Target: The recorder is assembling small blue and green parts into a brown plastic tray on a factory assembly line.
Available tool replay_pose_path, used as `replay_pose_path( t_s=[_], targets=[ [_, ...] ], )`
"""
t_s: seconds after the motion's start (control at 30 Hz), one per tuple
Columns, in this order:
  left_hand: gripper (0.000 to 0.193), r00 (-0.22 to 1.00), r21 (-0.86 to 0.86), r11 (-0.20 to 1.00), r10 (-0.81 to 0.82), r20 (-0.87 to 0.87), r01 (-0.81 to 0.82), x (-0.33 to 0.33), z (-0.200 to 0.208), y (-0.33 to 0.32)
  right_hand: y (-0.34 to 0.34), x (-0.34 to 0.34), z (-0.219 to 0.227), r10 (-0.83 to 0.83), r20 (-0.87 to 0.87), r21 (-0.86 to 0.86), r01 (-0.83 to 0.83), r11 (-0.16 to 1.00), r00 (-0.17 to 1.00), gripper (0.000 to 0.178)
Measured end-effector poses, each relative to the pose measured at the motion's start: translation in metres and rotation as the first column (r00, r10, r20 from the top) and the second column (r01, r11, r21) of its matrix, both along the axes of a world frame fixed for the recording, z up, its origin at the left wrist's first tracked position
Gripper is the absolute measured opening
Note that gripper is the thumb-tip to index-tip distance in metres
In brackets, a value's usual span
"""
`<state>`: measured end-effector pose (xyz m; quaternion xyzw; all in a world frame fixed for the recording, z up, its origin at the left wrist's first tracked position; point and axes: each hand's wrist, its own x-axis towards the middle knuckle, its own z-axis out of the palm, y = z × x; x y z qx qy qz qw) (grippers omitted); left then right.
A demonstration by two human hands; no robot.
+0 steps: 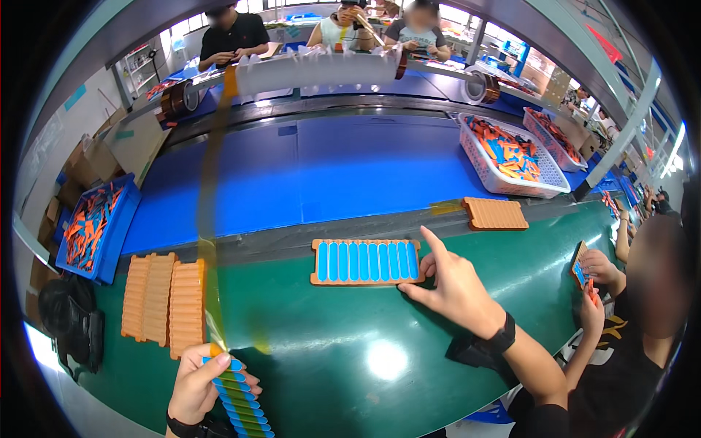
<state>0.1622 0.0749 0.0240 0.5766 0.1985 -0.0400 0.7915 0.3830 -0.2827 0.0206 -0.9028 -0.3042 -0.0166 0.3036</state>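
In my left hand [196, 385] is a row of slim blue round-ended pieces [241, 400], gripped at its upper end near the table's front edge. Amber see-through tape [212, 270] runs across this row and stretches up from it. My right hand [456, 288] is open, index finger and thumb stretched apart, at the right end of an orange-brown grooved tray [315, 279]. Whether the fingertips touch the tray, I cannot tell. Several blue pieces [364, 261] lie side by side in its grooves.
Stacked grooved trays [150, 299] lie at left, another tray [496, 214] at right. A blue crate [109, 266] and white baskets [504, 171] hold orange and blue pieces. A wrapped roller [314, 73] spans overhead. A co-worker's hand [600, 266] holds a tray at right.
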Motion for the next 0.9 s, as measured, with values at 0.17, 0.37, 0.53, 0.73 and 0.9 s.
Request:
replay_pose_path(
  t_s=[0.17, 0.37, 0.53, 0.73, 0.9],
  targets=[
    [0.030, 0.999, 0.002, 0.999, 0.042, -0.006, -0.042, 0.002, 0.002, 0.001, 0.024, -0.048, 0.006, 0.196, -0.098, 0.076, -0.189, 0.979, 0.976, 0.077],
    [0.025, 0.999, -0.021, 0.999, 0.031, -0.024, -0.031, 0.007, 0.007, -0.004, 0.042, -0.083, 0.013, 0.638, -0.191, 0.106, -0.631, 0.769, 0.746, 0.072],
    [0.027, 0.998, -0.016, 0.999, 0.029, -0.052, -0.030, 0.007, 0.006, -0.002, 0.064, -0.041, 0.020, 0.726, -0.130, 0.185, -0.703, 0.687, 0.675, 0.065],
    [0.027, 0.999, 0.013, 1.000, 0.009, -0.045, -0.008, 0.011, 0.002, -0.004, 0.093, 0.034, -0.004, 0.604, 0.023, 0.010, -0.604, 0.797, 0.797, 0.119],
    [0.026, 0.999, -0.102, 0.994, -0.042, 0.034, 0.045, 0.010, -0.004, -0.005, 0.127, 0.042, -0.015, 0.683, -0.032, 0.097, -0.678, 0.729, 0.730, 0.133]
  ],
)
